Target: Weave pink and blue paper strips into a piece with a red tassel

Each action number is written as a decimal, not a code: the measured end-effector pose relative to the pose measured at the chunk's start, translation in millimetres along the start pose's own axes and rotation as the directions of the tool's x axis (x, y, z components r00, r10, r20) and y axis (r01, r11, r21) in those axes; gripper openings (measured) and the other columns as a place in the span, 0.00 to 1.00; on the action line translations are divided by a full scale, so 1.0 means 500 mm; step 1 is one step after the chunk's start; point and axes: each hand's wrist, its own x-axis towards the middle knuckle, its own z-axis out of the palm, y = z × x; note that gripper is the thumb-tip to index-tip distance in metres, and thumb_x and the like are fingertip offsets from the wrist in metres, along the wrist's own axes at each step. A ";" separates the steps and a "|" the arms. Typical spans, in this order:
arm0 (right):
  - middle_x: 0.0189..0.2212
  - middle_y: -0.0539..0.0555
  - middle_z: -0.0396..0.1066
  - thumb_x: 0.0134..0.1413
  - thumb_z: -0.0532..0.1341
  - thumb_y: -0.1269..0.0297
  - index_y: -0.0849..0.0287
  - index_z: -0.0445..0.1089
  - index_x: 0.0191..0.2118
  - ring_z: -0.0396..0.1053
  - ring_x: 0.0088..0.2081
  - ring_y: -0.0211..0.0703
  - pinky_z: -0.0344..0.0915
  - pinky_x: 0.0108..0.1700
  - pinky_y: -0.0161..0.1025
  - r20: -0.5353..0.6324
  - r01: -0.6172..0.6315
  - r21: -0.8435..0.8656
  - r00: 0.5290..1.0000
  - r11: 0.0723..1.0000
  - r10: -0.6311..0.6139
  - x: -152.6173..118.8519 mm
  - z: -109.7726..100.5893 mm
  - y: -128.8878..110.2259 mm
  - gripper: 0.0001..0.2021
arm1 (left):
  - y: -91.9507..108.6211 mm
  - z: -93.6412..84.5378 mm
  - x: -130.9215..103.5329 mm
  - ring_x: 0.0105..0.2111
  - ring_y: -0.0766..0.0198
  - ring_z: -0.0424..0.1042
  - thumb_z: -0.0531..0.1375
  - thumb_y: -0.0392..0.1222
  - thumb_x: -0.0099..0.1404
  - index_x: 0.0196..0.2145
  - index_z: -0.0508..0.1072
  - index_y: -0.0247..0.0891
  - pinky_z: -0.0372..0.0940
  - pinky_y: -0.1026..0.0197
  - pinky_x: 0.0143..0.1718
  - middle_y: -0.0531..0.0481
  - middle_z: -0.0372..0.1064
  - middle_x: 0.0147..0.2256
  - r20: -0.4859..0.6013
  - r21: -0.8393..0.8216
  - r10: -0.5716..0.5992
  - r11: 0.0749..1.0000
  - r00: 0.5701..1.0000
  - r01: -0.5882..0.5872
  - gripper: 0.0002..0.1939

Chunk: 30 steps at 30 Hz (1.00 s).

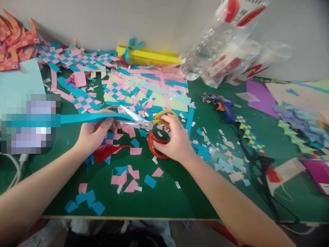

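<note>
Blue paper strip (pixel 74 119) runs nearly level over the left part of the green tabletop (pixel 164 202), passing in front of a pixelated object (pixel 38 103) and along the left hand (pixel 96 130); its right end is at the blades of the scissors (pixel 145 125).

Left forearm reaches in from lower left, wrist roughly straight, thumb side up. Left grip: thumb and fingers together, pinched on the strip close to the blades. Just below, a red piece (pixel 105 153) and some blue-and-pink weave, partly hidden.

Right forearm slants up and inward from lower right. Right hand (pixel 177 137): grip clamped on the scissors, thumb in the red loop, fingers in the yellow one. Loops spread, blades parted and pointing left. Whether an edge bites the paper, cannot tell.

Surface: pink and blue paper scraps (pixel 150 181) scattered below and around both hands. Far left, a pile of orange woven fish (pixel 15 44); next to it, pink-and-blue woven fish (pixel 77 58). Yellow folded paper (pixel 154 56) lies near the wall. On the right, a blue glue gun (pixel 227 111), orange trigger, black cord trailing to the front edge; a yellow-and-blue woven strip (pixel 249 133) beside it.

Room: grey wall (pixel 102 20) behind, plastic-sleeved cups (pixel 231 58) leaning there.
</note>
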 end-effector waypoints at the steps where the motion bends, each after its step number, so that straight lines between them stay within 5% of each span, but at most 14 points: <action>1: 0.47 0.60 0.66 0.49 0.66 0.59 0.55 0.57 0.53 0.70 0.51 0.56 0.74 0.49 0.55 0.003 0.000 0.002 1.000 1.000 0.000 0.000 0.000 0.001 0.27 | 0.000 0.000 -0.001 0.25 0.60 0.76 0.59 0.47 0.68 0.38 0.76 0.41 0.72 0.57 0.23 0.46 0.76 0.34 -0.012 0.010 -0.005 1.000 1.000 0.005 0.09; 14: 0.48 0.60 0.68 0.49 0.65 0.58 0.54 0.58 0.54 0.72 0.49 0.56 0.75 0.48 0.56 0.032 -0.049 0.020 0.998 0.999 0.048 -0.002 0.000 0.004 0.27 | -0.011 -0.004 -0.003 0.28 0.55 0.76 0.58 0.52 0.67 0.36 0.77 0.45 0.70 0.53 0.24 0.46 0.77 0.35 -0.063 -0.044 -0.077 0.996 0.995 0.074 0.12; 21: 0.48 0.60 0.69 0.48 0.65 0.59 0.54 0.60 0.52 0.72 0.49 0.56 0.75 0.46 0.55 0.045 -0.056 0.006 0.997 0.998 0.055 0.001 -0.002 -0.001 0.25 | -0.027 -0.012 -0.004 0.40 0.53 0.77 0.59 0.50 0.66 0.36 0.79 0.46 0.74 0.50 0.43 0.49 0.77 0.40 -0.151 -0.003 -0.075 0.997 0.986 0.076 0.11; 30: 0.47 0.59 0.70 0.48 0.65 0.59 0.54 0.60 0.52 0.72 0.49 0.57 0.71 0.49 0.59 0.057 -0.039 -0.040 0.998 0.998 0.041 0.000 -0.002 0.001 0.25 | -0.018 -0.009 0.000 0.39 0.57 0.78 0.64 0.49 0.63 0.36 0.79 0.44 0.75 0.56 0.44 0.51 0.78 0.37 -0.208 0.077 -0.071 0.993 0.975 0.089 0.08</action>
